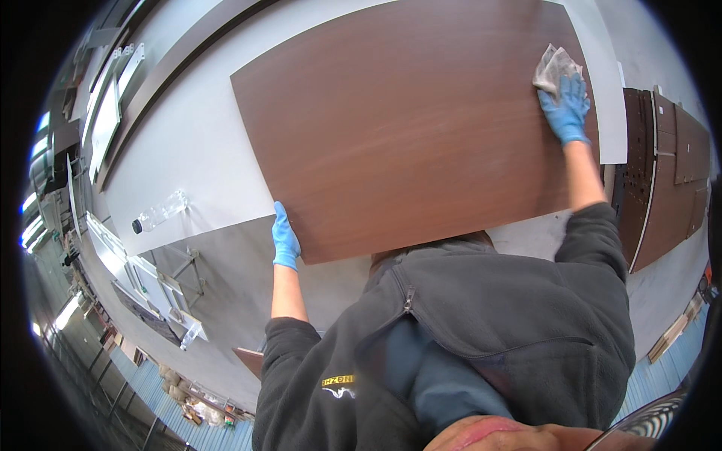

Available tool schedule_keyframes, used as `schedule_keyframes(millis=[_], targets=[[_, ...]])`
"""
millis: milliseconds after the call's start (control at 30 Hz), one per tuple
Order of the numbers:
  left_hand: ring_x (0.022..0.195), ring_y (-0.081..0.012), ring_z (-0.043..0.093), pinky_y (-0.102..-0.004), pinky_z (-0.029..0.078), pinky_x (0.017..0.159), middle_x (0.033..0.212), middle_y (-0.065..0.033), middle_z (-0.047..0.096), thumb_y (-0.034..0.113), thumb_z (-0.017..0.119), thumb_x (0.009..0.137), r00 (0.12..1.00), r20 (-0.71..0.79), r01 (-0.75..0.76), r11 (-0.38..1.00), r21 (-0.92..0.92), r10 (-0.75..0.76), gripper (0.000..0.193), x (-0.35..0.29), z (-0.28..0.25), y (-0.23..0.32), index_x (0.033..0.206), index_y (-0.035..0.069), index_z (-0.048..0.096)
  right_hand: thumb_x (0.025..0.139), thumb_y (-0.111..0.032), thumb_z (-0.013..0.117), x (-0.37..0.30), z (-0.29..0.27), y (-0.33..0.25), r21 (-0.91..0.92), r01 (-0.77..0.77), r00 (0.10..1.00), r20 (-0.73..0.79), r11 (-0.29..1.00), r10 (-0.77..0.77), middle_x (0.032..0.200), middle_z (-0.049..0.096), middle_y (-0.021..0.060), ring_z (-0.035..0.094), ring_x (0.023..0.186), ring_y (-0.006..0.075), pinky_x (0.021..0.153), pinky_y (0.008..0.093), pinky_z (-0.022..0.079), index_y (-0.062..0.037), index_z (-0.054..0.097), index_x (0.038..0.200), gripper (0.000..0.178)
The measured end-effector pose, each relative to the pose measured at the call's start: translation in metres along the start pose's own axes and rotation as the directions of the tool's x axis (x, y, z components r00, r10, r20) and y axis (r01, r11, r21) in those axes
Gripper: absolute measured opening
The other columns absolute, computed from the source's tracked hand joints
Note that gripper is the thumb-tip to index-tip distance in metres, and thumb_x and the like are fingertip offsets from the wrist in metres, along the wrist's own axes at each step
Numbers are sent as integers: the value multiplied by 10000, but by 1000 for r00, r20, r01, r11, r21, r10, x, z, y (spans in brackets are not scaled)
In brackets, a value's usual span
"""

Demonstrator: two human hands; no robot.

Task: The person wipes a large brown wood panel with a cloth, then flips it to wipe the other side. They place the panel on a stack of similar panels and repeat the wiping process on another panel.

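Observation:
A large brown panel [421, 135] lies on a white tabletop [203, 161], its near edge close to my body. Near the far right corner, my right hand [565, 111], in a blue glove, presses a crumpled, smudged white cloth [556, 69] against the panel's face. The fingers lie over the cloth's lower part. My left hand [285, 237], also in a blue glove, grips the panel's left edge at the near corner. Some of its fingers are hidden by the panel.
Left of the panel, a clear plastic bottle [159, 213] lies on its side on the tabletop. Beyond it runs a long dark strip [180, 64]. White metal parts [113, 113] lie at the far left. More brown panels [662, 173] stand on the right.

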State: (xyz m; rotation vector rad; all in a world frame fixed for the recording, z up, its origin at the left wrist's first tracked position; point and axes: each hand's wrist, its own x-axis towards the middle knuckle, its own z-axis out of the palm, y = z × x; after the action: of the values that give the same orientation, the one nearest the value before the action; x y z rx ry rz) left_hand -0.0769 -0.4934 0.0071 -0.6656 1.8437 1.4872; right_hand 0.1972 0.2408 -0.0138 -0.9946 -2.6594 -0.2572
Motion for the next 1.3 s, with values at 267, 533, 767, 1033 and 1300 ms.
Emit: schedule_keyframes(millis=[267, 533, 767, 1033, 1300], targets=[[1416, -338, 529, -475, 388, 1232, 1550, -185, 557, 874, 430, 991, 984, 127, 139, 981, -136, -122, 1052, -43, -85, -52, 1601, 18, 469, 994, -319, 602, -109, -131, -463, 538, 580, 795, -207, 612, -570, 1484, 547, 173, 531, 1359, 358, 1119, 578, 411, -75, 600, 1440, 508], [1525, -414, 453, -521, 314, 1300, 1672, -253, 443, 866, 424, 996, 970, 207, 170, 967, -189, -130, 1107, -52, -115, -67, 1653, -23, 370, 899, -147, 674, -203, -141, -403, 619, 408, 890, -107, 671, -443, 1333, 665, 185, 614, 1216, 410, 1081, 492, 497, -96, 704, 1225, 331], [1583, -399, 356, -583, 306, 1286, 1729, -197, 355, 876, 403, 990, 868, 475, 337, 877, -343, -148, 1103, -36, -122, -96, 1684, 23, 320, 1092, -481, 471, -180, -116, -196, -117, -438, 895, -146, 891, 421, 1510, 551, 167, 537, 1388, 377, 1077, 602, 466, -155, 569, 1462, 503], [1606, -373, 315, -624, 251, 1296, 1748, -113, 348, 943, 321, 940, 895, 436, 317, 816, -483, -90, 1131, -61, -107, -111, 1710, 114, 303, 942, -259, 660, -269, -181, -550, 820, 419, 695, -13, 390, -719, 1471, 590, 125, 559, 1346, 347, 1182, 530, 401, -150, 725, 1236, 320], [1619, -431, 257, -576, 125, 1365, 1753, -251, 298, 969, 325, 906, 833, 549, 447, 667, -595, -69, 1309, -79, -97, -91, 1694, -69, 196, 975, -184, 637, -298, -174, -333, 678, 420, 791, 53, 603, -610, 1482, 603, 101, 538, 1402, 341, 1234, 501, 400, -136, 679, 1351, 381]])
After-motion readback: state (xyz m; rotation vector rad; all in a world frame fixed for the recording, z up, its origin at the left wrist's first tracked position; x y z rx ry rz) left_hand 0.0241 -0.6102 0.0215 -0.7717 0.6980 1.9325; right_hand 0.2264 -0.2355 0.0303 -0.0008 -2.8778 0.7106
